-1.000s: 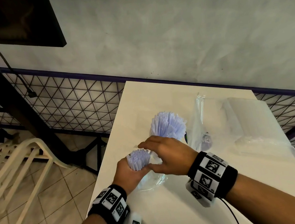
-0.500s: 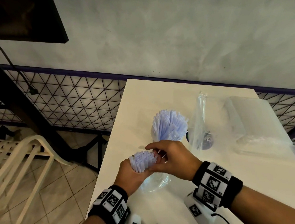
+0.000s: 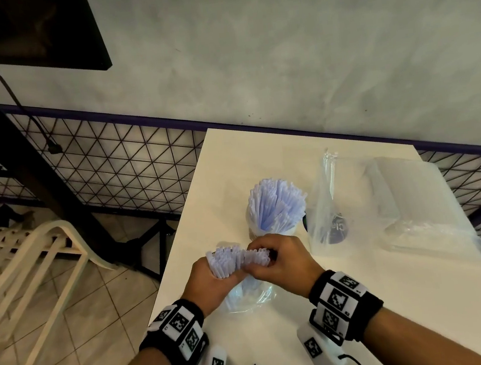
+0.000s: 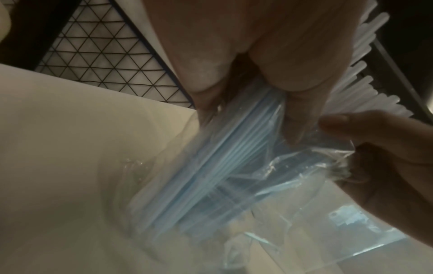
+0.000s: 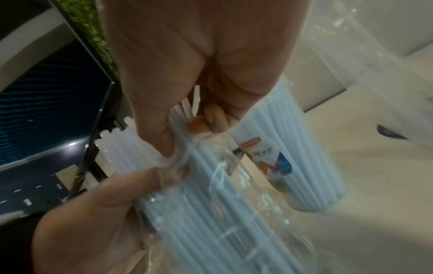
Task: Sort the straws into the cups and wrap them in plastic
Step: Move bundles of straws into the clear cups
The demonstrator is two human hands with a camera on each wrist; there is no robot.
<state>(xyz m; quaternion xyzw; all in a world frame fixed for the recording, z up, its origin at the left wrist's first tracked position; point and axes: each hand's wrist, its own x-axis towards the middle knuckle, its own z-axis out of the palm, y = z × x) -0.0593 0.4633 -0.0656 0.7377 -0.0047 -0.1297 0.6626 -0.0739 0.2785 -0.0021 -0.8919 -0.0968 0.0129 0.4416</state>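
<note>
A bundle of pale blue straws (image 3: pixel 236 258) stands in a clear plastic bag (image 3: pixel 248 295) near the table's left front edge. My left hand (image 3: pixel 212 280) grips the bundle and bag from the left. My right hand (image 3: pixel 281 257) curls over the straw tops and pinches several of them, with bag film at its thumb (image 5: pixel 161 137). In the left wrist view the straws (image 4: pixel 225 166) run down inside the bag (image 4: pixel 304 174). Behind my hands a cup (image 3: pixel 272 228) is packed with straws (image 3: pixel 278 202); in the right wrist view the same cup (image 5: pixel 302 166) shows a printed label.
The white table (image 3: pixel 369 303) has its left edge just beside my left hand. An upright clear bag (image 3: pixel 331 201) covers a dark object, and a stack of flat plastic bags (image 3: pixel 418 206) lies at the right. A wire mesh fence, wall and white chair surround the table.
My right hand has closed down from a spread pose above the bundle onto the straw tops. The bundle has fanned out wider between both hands. The view moved a little.
</note>
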